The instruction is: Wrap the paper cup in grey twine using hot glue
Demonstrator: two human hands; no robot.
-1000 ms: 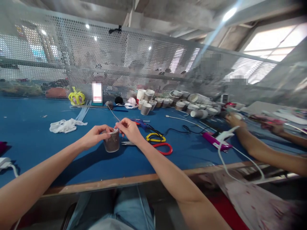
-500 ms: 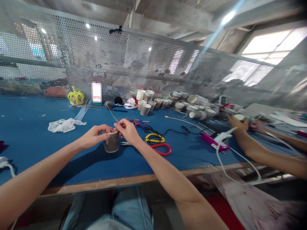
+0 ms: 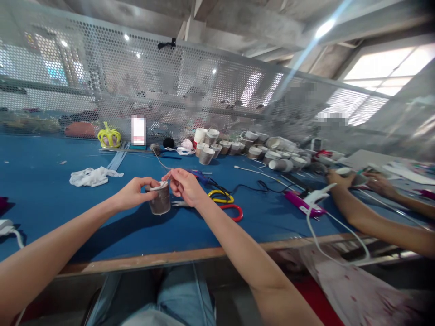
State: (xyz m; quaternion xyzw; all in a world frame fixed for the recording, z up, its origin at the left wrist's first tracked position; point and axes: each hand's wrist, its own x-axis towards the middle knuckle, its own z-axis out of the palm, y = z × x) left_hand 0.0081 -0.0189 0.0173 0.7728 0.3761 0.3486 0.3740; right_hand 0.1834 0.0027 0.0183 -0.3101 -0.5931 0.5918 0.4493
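The left hand (image 3: pixel 137 192) grips a cup (image 3: pixel 160 203); right hand (image 3: pixel 186 185) pinches cord (image 3: pixel 160 160).

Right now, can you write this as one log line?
left hand: holding brown cup | right hand: pinching thin strand near cup | scissors: on table

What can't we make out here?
Head view, all four:
Most of the inside of the cup: hidden by its wall and the left hand.
Whether metal blades join the red handle: blocked by the right hand and wrist.
Text on upright screen: pixelated.
Far co-worker forearm: cut off by right edge.
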